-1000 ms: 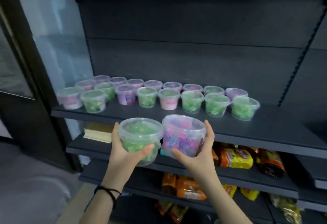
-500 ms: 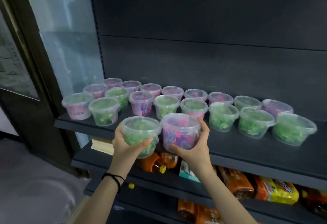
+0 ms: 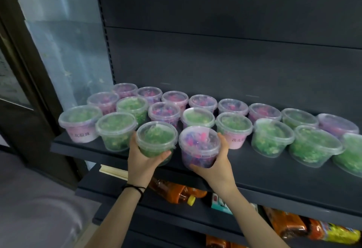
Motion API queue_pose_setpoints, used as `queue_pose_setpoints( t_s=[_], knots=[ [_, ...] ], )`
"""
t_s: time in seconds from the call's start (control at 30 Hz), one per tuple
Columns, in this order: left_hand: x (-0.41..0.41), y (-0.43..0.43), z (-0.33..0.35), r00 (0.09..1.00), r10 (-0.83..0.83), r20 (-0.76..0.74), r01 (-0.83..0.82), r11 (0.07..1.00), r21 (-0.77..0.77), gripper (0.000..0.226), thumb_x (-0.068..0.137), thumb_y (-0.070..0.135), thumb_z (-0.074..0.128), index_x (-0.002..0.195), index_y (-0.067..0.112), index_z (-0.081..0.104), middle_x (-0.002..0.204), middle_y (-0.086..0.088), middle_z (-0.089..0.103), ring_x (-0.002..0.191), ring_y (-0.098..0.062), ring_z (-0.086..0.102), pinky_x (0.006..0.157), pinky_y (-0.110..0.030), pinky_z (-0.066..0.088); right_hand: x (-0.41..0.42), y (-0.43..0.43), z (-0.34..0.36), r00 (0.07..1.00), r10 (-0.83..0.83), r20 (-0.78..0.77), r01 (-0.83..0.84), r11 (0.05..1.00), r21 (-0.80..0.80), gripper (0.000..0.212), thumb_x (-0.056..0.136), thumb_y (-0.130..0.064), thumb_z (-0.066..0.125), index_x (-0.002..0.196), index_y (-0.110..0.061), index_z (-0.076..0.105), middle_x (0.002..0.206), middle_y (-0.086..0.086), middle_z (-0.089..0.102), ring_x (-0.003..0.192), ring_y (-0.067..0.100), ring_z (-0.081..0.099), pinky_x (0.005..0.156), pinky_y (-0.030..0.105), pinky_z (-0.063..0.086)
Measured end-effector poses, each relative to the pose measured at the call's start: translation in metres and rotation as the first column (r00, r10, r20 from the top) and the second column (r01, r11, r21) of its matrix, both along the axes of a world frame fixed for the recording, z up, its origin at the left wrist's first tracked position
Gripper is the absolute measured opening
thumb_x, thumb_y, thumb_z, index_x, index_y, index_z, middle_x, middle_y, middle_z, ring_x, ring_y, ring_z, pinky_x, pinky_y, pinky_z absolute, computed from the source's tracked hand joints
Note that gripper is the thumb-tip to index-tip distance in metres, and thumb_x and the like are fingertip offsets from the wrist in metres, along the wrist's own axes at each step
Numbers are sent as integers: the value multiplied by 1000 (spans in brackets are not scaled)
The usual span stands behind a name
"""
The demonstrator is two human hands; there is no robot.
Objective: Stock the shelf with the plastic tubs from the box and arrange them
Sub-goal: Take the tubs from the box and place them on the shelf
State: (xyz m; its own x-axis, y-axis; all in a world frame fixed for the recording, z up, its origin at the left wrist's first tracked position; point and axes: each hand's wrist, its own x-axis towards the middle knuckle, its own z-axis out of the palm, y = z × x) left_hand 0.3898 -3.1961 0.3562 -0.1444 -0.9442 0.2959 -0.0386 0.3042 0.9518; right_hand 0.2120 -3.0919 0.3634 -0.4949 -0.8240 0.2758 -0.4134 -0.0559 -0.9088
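Dark metal shelf (image 3: 254, 167), matte, carrying rows of round clear lidded tubs (image 3: 197, 118) of green or pink-purple bits. Left hand (image 3: 144, 161) is gripping a green tub (image 3: 156, 140), fingers wrapped round its base; right hand (image 3: 215, 166) is gripping a pink tub (image 3: 198, 145) the same way. Both are hovering at the front edge, 6 o'clock of the rows. Placing step, probably. Next move is calling for setting them down level in the front gap without knocking neighbours; thin plastic, likely slick.
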Motion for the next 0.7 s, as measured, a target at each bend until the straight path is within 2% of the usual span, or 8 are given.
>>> queue_pose_setpoints(
  t_s=[0.07, 0.13, 0.2, 0.33, 0.47, 0.53, 0.6, 0.7],
  knots=[
    [1, -6, -1, 1000, 20, 23, -20, 1000, 15, 105, 53, 33, 92, 140, 24, 33, 128, 12, 52, 114, 0, 52, 92, -14, 40, 5, 0, -1, 999, -24, -26, 25, 999, 28, 117, 59, -32, 91, 144, -40, 11, 127, -29, 40, 120, -3, 43, 90, 10, 37],
    [1, -13, 0, 999, 29, 35, -31, 999, 40, 103, 54, 29, 91, 138, 17, 33, 129, 6, 53, 115, -8, 52, 94, -21, 43, 10, -2, -1, 996, -58, -67, 61, 997, 55, 122, 60, -30, 91, 149, -33, 7, 135, -20, 39, 128, 4, 41, 96, 17, 37],
    [3, -21, 3, 997, 17, 73, -22, 998, 66, 98, 54, 32, 91, 134, 13, 37, 127, 1, 53, 114, -13, 53, 95, -28, 44, 18, -4, 0, 988, -105, -115, 116, 989, 93, 125, 60, -31, 90, 150, -34, 2, 143, -13, 37, 133, 11, 40, 99, 25, 39],
    [11, -32, -1, 991, -33, 130, 28, 999, 45, 93, 55, 37, 91, 130, 12, 41, 126, -1, 55, 115, -16, 54, 95, -29, 45, 30, -6, 0, 956, -209, -206, 241, 959, 147, 130, 59, -42, 88, 148, -42, -6, 149, -6, 37, 132, 19, 43, 96, 41, 47],
    [19, -33, -1, 984, -70, 166, 77, 996, -37, 86, 59, 38, 88, 132, 18, 47, 126, 6, 57, 115, -7, 52, 98, -22, 39, 36, -7, 0, 938, -252, -237, 292, 945, 151, 132, 60, -45, 87, 149, -41, -11, 152, -4, 33, 135, 19, 40, 98, 41, 44],
    [26, -29, -2, 977, -73, 203, 89, 993, -76, 78, 63, 41, 85, 130, 19, 51, 125, 7, 59, 115, -7, 53, 100, -26, 40, 38, -3, -2, 945, -248, -211, 283, 947, 152, 131, 62, -40, 87, 150, -38, -10, 153, -3, 32, 136, 17, 38, 103, 38, 41],
    [34, -21, -5, 974, -37, 225, 58, 995, -86, 72, 69, 40, 81, 131, 17, 52, 126, 4, 57, 116, -11, 51, 101, -31, 41, 41, 6, -3, 956, -257, -139, 274, 954, 120, 119, 68, -33, 85, 152, -32, 1, 149, -4, 39, 134, 13, 41, 107, 34, 40],
    [46, 1, -10, 979, 54, 196, -47, 998, -40, 56, 82, 30, 72, 130, 11, 50, 128, -4, 54, 117, -21, 51, 98, -40, 45, 42, 31, -5, 934, -336, -119, 343, 938, 44, 70, 81, -27, 76, 142, -22, 41, 131, -12, 55, 118, 6, 53, 102, 36, 47]
  ],
)
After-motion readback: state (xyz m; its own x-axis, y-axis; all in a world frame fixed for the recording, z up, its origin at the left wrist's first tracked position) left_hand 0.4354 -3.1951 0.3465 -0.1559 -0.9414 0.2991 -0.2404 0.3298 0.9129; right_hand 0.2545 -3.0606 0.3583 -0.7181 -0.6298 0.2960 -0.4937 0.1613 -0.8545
